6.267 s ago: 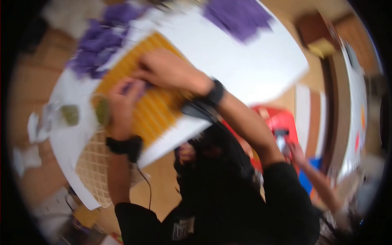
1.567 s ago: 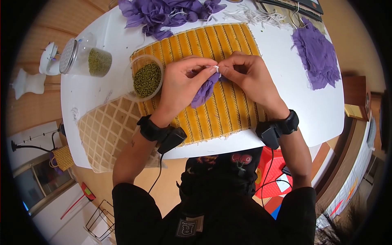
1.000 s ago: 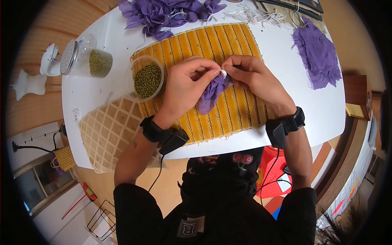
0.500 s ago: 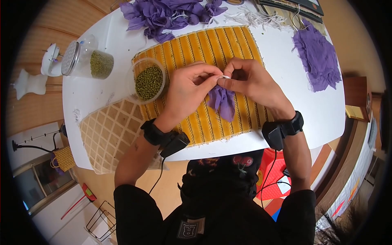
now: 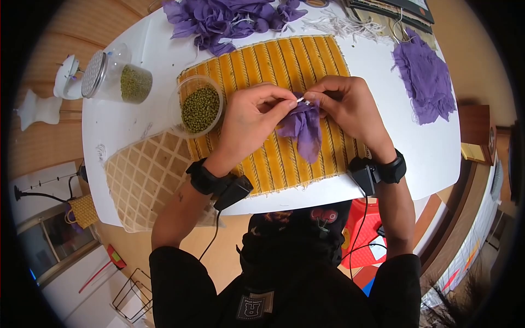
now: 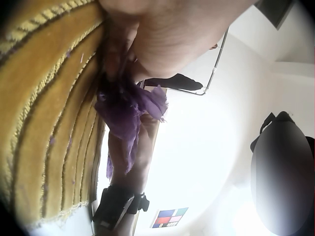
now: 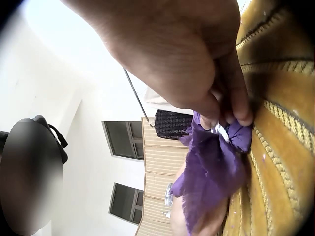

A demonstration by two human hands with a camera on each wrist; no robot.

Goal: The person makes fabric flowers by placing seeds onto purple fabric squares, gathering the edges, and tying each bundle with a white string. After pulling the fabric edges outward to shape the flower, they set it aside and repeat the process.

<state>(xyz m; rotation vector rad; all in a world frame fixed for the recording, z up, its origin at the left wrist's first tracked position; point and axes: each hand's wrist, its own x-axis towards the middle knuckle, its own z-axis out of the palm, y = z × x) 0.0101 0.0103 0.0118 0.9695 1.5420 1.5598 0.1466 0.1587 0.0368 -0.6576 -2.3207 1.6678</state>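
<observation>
A purple cloth piece, bunched at its top with frayed edges hanging down, is between both hands over a yellow striped mat. White string runs across the bunched part, and in the right wrist view the string wraps the cloth just below a rounded purple lump. My left hand pinches one end of the string between thumb and forefinger. On the other side, my right hand pinches the string close to the knot of cloth. Fingers hide part of the bunched top.
A clear tub of green beans stands at the mat's left edge, with a lidded jar beyond. Purple cloth bundles lie at the back, white strings beside them. Stacked purple cloth lies right, lattice fabric left.
The hands have worked the white string, meeting half a second ago and now slightly apart with string showing between them. The cloth has shifted right and hangs lower than one second ago.
</observation>
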